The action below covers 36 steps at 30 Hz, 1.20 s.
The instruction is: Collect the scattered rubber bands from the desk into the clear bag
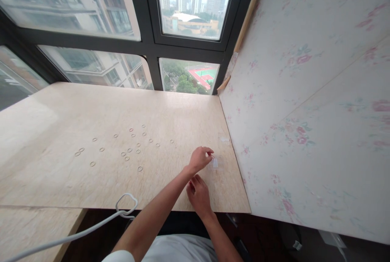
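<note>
My left hand [201, 159] reaches across to the right, thumb and fingers pinched together at the left edge of a small clear plastic box [215, 163]. Whatever sits in that pinch is too small to name. Below it my right hand [199, 195] rests near the front of the stone-patterned sill [189, 111], its fingers curled in and their contents hidden. Several thin rings lie scattered over the sill to the left, among them a reddish ring [131, 130] and a pale ring [172, 141] closest to my left hand.
A clear flat plastic piece [224, 139] lies behind the box, by the floral wall [289, 111]. A white cable [76, 235] with a loop crosses the sill's front edge at the left. Dark-framed windows [189, 53] close off the back.
</note>
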Available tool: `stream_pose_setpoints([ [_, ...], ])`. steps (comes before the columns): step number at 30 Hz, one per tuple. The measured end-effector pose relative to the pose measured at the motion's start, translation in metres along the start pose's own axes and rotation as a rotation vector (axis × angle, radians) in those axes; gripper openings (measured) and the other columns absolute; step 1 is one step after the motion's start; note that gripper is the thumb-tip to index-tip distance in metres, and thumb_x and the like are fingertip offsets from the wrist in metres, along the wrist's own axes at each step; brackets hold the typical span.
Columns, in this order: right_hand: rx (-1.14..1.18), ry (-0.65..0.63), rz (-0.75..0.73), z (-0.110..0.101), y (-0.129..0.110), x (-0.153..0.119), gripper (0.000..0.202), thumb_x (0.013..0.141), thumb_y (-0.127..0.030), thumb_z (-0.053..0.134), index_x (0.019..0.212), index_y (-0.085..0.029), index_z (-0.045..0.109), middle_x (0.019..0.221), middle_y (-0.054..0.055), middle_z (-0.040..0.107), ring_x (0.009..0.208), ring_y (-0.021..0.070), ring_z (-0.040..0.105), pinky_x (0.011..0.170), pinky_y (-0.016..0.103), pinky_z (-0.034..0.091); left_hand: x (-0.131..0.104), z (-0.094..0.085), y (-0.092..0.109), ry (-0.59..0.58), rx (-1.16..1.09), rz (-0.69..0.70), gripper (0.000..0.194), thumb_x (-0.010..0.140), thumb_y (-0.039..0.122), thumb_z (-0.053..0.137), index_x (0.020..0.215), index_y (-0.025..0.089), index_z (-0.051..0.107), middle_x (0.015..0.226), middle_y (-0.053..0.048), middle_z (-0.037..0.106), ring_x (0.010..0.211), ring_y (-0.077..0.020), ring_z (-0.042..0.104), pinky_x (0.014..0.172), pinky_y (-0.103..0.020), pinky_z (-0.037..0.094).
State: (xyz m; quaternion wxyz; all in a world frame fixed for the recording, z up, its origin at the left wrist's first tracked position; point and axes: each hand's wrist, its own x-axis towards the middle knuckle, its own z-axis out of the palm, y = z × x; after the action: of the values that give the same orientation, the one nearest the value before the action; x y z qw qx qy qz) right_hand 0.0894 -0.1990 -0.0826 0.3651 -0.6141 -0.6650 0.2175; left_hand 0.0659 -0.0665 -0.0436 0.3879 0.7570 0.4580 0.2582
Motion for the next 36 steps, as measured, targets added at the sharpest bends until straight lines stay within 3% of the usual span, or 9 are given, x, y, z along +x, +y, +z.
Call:
stream_pose_setpoints([
  [6, 0.031, 0.006, 0.008, 0.000, 0.001, 0.000, 0.020, 0.080, -0.007, 0.042, 0.086, -0.018, 0.058, 0.079, 0.003, 0.055, 0.072, 0.0182, 0.053, 0.065, 0.029, 0.042, -0.002, 0.001, -0.001, -0.002, 0.055, 0.060, 0.022, 0.076, 0.013, 0.063, 0.095, 0.019, 0.072, 0.085, -0.002, 0.072, 0.081, -0.0177, 0.060, 0.081, -0.031, 0.046],
  [14, 0.059, 0.037, -0.007, 0.000, 0.000, 0.001, 0.021, 0.078, -0.007, 0.043, 0.085, -0.019, 0.059, 0.078, 0.003, 0.055, 0.071, 0.0174, 0.053, 0.064, 0.028, 0.041, -0.002, 0.003, -0.011, 0.008, 0.054, 0.140, 0.013, 0.077, 0.015, 0.064, 0.088, 0.019, 0.071, 0.081, -0.001, 0.070, 0.073, -0.0154, 0.057, 0.074, -0.028, 0.046],
  [21, 0.135, 0.022, 0.014, -0.002, 0.001, 0.000, 0.030, 0.078, -0.005, 0.044, 0.096, -0.019, 0.063, 0.087, 0.004, 0.061, 0.079, 0.0178, 0.058, 0.071, 0.029, 0.045, -0.009, -0.009, -0.024, 0.071, -0.019, 0.115, 0.017, 0.077, 0.011, 0.059, 0.087, 0.019, 0.070, 0.083, -0.002, 0.071, 0.072, -0.0140, 0.059, 0.074, -0.028, 0.047],
  [29, 0.096, -0.023, -0.021, -0.006, 0.000, 0.000, 0.026, 0.080, -0.007, 0.046, 0.093, -0.020, 0.064, 0.085, 0.004, 0.063, 0.079, 0.0177, 0.059, 0.070, 0.028, 0.046, -0.055, -0.051, -0.071, 0.267, -0.064, -0.065, 0.017, 0.079, 0.016, 0.052, 0.086, 0.018, 0.067, 0.079, -0.003, 0.069, 0.064, -0.0134, 0.058, 0.062, -0.025, 0.047],
  [36, 0.111, -0.091, 0.013, -0.007, 0.001, 0.004, 0.022, 0.083, -0.013, 0.048, 0.094, -0.020, 0.065, 0.083, 0.003, 0.064, 0.071, 0.0155, 0.059, 0.066, 0.026, 0.047, -0.101, -0.070, -0.090, 0.385, -0.067, -0.070, 0.018, 0.081, 0.016, 0.049, 0.087, 0.019, 0.065, 0.083, -0.003, 0.067, 0.073, -0.0157, 0.060, 0.068, -0.028, 0.048],
])
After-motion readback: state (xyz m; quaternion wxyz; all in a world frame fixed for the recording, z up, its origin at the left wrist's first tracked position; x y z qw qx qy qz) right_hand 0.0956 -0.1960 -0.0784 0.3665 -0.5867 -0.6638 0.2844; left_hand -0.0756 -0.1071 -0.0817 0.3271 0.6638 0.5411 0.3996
